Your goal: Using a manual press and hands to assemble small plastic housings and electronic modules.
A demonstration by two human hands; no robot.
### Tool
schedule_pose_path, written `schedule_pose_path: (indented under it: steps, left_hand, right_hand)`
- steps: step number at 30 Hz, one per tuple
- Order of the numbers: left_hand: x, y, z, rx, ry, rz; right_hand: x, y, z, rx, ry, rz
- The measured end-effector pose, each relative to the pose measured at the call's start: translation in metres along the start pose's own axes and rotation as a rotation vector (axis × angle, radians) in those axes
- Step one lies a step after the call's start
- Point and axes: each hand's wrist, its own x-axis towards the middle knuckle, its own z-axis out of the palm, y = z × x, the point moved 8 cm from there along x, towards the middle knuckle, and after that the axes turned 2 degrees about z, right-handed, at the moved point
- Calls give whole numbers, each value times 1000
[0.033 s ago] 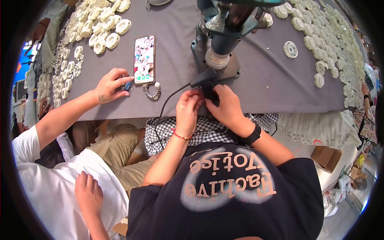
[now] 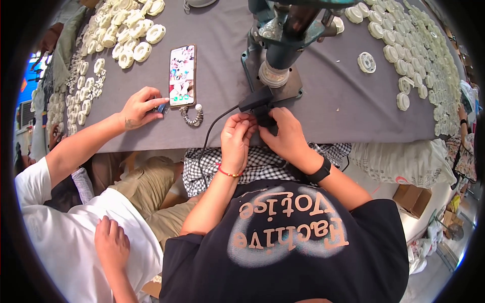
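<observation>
A small black corded device [image 2: 256,100] with a dark band-like piece [image 2: 263,119] below it is in front of the press, near the table's front edge. My right hand [image 2: 286,130] is closed around the right side of that dark piece. Just left of it, my left hand [image 2: 236,139] is closed with thumb and fingertips pinched together; what they hold, if anything, is hidden. The device's black cable [image 2: 214,126] curves left and down over the table edge beside my left forearm. Behind stands a dark green bench press [image 2: 279,55] with a pale round piece [image 2: 273,76] under its ram.
A co-worker's hand [image 2: 145,107] rests left, beside a lit phone [image 2: 182,76] with a beaded strap [image 2: 192,117]. Cream round plastic parts [image 2: 132,30] are piled far left, and more parts [image 2: 401,58] spread along the right. One ring part [image 2: 367,62] lies apart.
The black device has shifted very slightly to the left between my hands. My hands stay almost in the same place.
</observation>
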Motion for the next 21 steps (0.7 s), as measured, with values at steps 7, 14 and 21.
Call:
schedule_pose_path:
  steps: [7,14,21]
  left_hand:
    - [-22,45,39,899,-216,504]
    - [-18,74,67,909,-305,566]
    - [-1,61,32,543,-30,-18]
  right_hand:
    - [-3,-24,-16,481,-227,-64]
    - [-14,-45,-23,802,-241,-123]
    - [-20,-71,-32,-73,134,-753]
